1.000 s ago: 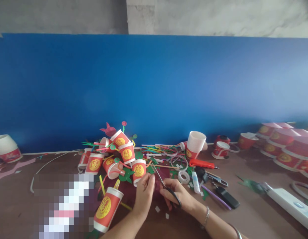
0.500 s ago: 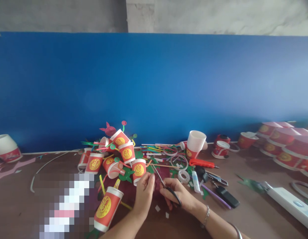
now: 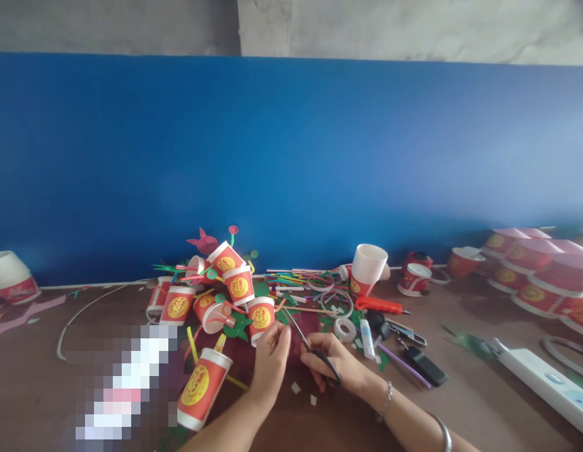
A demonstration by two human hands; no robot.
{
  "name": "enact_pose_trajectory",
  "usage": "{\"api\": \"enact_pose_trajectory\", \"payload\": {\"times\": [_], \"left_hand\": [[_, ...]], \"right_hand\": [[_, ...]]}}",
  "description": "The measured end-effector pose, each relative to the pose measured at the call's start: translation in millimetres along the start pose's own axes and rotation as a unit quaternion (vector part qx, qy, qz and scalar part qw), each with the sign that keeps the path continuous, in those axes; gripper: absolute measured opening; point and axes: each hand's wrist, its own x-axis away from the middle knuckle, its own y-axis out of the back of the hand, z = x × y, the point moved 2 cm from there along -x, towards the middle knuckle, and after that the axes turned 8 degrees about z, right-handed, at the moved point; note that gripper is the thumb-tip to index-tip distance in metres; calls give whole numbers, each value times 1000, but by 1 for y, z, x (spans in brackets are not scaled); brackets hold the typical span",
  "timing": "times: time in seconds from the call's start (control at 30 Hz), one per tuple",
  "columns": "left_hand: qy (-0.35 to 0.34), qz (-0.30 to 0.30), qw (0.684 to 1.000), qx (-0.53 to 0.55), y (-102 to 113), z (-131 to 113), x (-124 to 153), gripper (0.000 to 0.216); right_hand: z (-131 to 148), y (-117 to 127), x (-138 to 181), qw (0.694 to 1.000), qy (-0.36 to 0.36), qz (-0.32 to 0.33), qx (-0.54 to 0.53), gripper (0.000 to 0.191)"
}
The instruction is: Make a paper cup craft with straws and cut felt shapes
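My right hand (image 3: 341,367) is closed round the black handles of a pair of scissors (image 3: 304,339), whose blades point up and left. My left hand (image 3: 271,355) pinches a dark red sheet (image 3: 301,351) right at the blades. The sheet lies on the brown table (image 3: 460,389) between both hands. Small white scraps (image 3: 304,393) lie just below my hands. A red paper cup with a yellow emblem (image 3: 201,389) lies tilted to the left of my left forearm.
A cluster of red cups with straws (image 3: 220,292) stands behind my hands. Stacked white cups (image 3: 366,270), coloured straws (image 3: 291,282), tape rolls (image 3: 344,328), a red cutter (image 3: 380,306), keys (image 3: 416,358), a white power strip (image 3: 545,376) and red bowls (image 3: 536,276) lie right. A blue board (image 3: 291,163) backs the table.
My hands keep their grip; the scissors and sheet stay almost in place. The whole scene has slid slightly down and left as my head moved.
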Motion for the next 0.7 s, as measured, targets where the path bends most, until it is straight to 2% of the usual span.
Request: {"api": "enact_pose_trajectory", "payload": {"times": [0.33,0.43,0.57,0.7], "left_hand": [[18,6,1000,11,2,4,-1,37],[17,10,1000,8,1,-1,1,38],[-12,45,998,-41,-3,-7,6,41],[-27,86,993,-76,-6,-5,7,43]], "right_hand": [[-1,7,2,999,-36,2,19,38],[3,8,1,999,-18,-27,7,37],[4,7,0,996,11,-86,-14,34],[2,8,1,997,11,-71,-3,26]]}}
